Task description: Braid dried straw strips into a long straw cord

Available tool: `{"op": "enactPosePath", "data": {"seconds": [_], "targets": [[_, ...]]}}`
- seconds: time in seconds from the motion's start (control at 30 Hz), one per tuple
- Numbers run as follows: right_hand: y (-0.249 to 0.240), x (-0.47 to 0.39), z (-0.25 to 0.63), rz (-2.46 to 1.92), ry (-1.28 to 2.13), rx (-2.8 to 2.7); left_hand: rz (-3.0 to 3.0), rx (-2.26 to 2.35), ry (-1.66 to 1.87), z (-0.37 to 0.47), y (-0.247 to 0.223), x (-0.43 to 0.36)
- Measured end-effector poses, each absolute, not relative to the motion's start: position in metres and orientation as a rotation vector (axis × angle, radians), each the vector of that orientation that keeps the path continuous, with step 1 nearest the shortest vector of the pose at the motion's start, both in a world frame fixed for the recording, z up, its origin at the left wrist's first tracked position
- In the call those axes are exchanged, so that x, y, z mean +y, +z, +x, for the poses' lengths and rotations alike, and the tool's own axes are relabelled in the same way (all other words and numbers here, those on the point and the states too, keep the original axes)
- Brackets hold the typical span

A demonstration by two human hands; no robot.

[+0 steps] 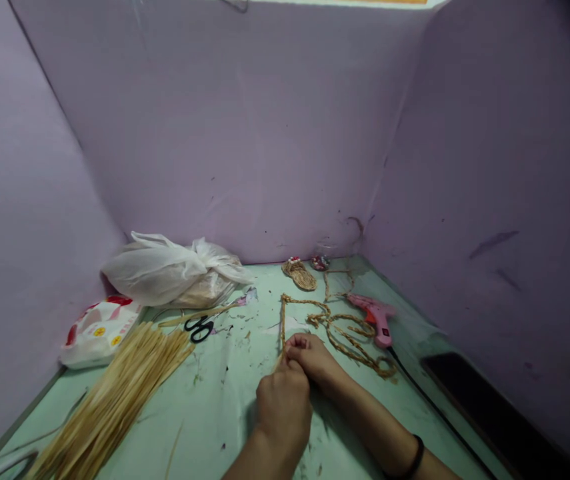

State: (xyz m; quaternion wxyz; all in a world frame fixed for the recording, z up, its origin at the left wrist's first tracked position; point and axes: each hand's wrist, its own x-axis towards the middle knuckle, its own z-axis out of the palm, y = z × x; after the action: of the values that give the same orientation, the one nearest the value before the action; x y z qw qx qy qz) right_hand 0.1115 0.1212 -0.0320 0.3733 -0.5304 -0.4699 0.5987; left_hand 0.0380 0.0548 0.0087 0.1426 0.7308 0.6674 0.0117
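A thin twisted straw cord (283, 323) runs up from my fingertips, bends at a corner and trails off to the right in loose coils (349, 340). My left hand (285, 397) is closed in a fist around the cord's lower end, and a bit of pale straw shows beside it. Just above and to the right, my right hand (309, 357) pinches the same cord between thumb and fingers. The two hands touch, hiding the strands between them.
At left lie a bundle of straw strips (129, 393), black-handled scissors (199, 328), a wipes pack (99, 330) and a white plastic bag (169, 270). A small woven slipper (301, 275) and a jar (321, 257) stand behind. A pink glue gun (377, 317) and a dark slab (489, 407) lie right.
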Motion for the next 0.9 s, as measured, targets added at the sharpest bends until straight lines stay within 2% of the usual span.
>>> {"op": "enactPosePath", "data": {"seconds": [0.13, 0.27, 0.37, 0.5, 0.6, 0.77, 0.9], "targets": [[-0.021, 0.121, 0.117, -1.363, 1.612, -1.222, 2.022, 1.853, 0.237, 0.019, 0.014, 0.072], [-0.015, 0.122, 0.122, -1.403, 1.671, -1.275, 1.429, 1.871, 0.622, -0.003, 0.022, 0.1], [-0.018, 0.123, 0.122, -1.348, 1.67, -1.296, 1.007, 1.533, 0.614, -0.003, 0.013, 0.11], [-0.029, 0.127, 0.124, -1.313, 1.634, -1.409, 0.974, 1.355, 0.542, 0.003, -0.001, 0.115], [-0.036, 0.131, 0.131, -1.348, 1.486, -1.635, 1.097, 1.412, 0.412, 0.0, -0.003, 0.119], [-0.03, 0.129, 0.139, -1.36, 1.02, -2.104, 1.309, 1.356, 0.329, -0.004, -0.005, 0.126], [-0.016, 0.123, 0.138, -1.486, 0.849, -2.241, 1.313, 1.414, 0.473, -0.002, -0.018, 0.127]]}}
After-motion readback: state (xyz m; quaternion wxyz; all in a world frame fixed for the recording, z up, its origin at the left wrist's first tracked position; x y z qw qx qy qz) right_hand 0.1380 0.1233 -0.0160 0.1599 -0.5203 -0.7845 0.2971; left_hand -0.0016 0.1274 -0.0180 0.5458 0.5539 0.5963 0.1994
